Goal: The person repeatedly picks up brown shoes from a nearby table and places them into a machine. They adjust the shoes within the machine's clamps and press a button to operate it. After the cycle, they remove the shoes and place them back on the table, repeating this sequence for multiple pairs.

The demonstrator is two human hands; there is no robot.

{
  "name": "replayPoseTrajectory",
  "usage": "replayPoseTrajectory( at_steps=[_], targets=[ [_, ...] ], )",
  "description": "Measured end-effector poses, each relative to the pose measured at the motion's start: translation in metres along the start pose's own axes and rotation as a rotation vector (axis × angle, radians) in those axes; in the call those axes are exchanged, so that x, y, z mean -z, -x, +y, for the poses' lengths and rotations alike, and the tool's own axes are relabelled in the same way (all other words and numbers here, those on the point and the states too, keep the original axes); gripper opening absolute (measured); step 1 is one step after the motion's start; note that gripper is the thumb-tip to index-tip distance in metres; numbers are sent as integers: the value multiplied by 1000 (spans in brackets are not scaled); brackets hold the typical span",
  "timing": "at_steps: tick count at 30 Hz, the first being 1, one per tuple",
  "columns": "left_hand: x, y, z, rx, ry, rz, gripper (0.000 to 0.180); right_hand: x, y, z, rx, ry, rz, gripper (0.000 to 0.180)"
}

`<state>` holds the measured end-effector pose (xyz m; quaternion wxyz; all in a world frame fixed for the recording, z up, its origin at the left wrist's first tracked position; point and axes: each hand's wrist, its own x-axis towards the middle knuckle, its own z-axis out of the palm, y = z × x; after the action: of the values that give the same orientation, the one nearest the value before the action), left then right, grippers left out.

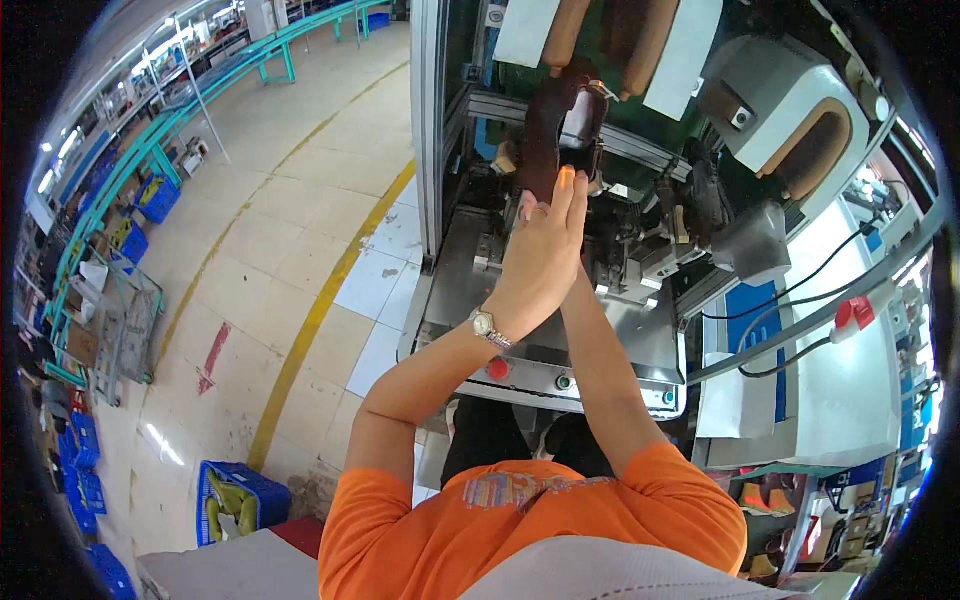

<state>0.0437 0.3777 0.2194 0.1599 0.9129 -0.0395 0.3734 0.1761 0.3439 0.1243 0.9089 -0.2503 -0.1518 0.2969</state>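
A dark brown shoe upper (545, 130) is set in the machine in front of me, its opening facing right and a pale, shiny form showing inside. My left hand (540, 255), with a metal watch (483, 325) on its wrist, is at the upper's near end. Two fingers lie stretched along it and the others curl in against it. An orange glow falls on one fingertip. My right forearm (605, 365) reaches up to the same place, but the right hand is hidden behind the left, so its fingers do not show.
Brown padded arms (650, 45) hang above the upper. Clamps and metal parts (640, 265) crowd its right side. A red button (497, 369) sits on the machine's front edge. A blue crate (245, 500) with green shoe lasts stands behind left; a white table (840, 370) is at right.
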Motion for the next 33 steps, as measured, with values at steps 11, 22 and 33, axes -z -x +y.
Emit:
replayPoseTrajectory(
  at_steps=[11,22,33],
  targets=[
    [10,1,-10,-12,-78,-23,68,32,-37,12,19,-15,153,40],
    [0,-11,-16,-19,-157,84,58,49,-65,30,154,-183,87,33],
    [3,-7,-18,-16,-158,-24,67,72,-69,25,145,-136,153,26]
  ],
)
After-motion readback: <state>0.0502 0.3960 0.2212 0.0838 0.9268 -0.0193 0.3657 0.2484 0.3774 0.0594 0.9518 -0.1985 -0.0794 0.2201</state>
